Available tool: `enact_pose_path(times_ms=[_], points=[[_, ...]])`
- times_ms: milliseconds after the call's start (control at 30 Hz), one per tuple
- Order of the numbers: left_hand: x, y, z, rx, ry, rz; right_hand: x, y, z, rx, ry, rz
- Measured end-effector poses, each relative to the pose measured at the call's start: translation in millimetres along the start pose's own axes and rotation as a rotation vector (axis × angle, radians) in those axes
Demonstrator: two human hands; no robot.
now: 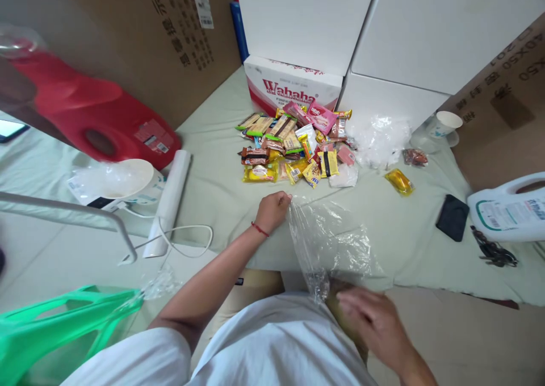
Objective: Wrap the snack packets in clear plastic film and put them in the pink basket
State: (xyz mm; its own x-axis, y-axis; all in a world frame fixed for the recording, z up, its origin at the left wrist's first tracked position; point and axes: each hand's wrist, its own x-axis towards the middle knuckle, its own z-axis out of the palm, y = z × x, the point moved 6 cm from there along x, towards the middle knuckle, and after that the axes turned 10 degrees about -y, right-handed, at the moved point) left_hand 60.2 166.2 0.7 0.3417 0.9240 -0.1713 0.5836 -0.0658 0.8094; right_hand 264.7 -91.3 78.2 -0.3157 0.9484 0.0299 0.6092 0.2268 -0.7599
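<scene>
My left hand (273, 210) is closed, pinching the top edge of a clear plastic bag (330, 244) that lies on the pale green cloth (221, 187). My right hand (372, 318) hovers low near my lap, just beside the bag's lower end, fingers loosely spread and slightly blurred, holding nothing I can see. Beyond the bag lies a pile of wrapped snacks (293, 147) in yellow, pink and brown packets. A single yellow packet (399, 181) sits apart to the right.
A Wahaha carton (293, 88) and white boxes (400, 40) stand behind the pile. Crumpled clear plastic (378, 139), a paper cup (447, 125), a black wallet (452, 217) and a white jug (508, 207) lie right. A red container (93, 113), white bowl (128, 179) and green bag (55, 323) are left.
</scene>
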Motion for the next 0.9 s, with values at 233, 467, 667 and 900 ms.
enact_pose_path(times_ms=[233,467,667,900], points=[[27.1,13.1,-0.3,-0.08,-0.277,0.174,115.1,39.4,-33.3,-0.394,0.035,-0.149],[26.7,-1.1,-52.6,0.242,0.111,0.034,165.3,95.8,17.6,-0.697,-0.102,0.091],[-35.3,82.7,-13.2,0.511,-0.049,0.73,160.8,95.8,20.9,-0.756,-0.103,0.154],[-36.5,84.4,28.1,0.727,-0.483,0.83,156.6,93.9,17.0,-0.737,-0.141,0.188]])
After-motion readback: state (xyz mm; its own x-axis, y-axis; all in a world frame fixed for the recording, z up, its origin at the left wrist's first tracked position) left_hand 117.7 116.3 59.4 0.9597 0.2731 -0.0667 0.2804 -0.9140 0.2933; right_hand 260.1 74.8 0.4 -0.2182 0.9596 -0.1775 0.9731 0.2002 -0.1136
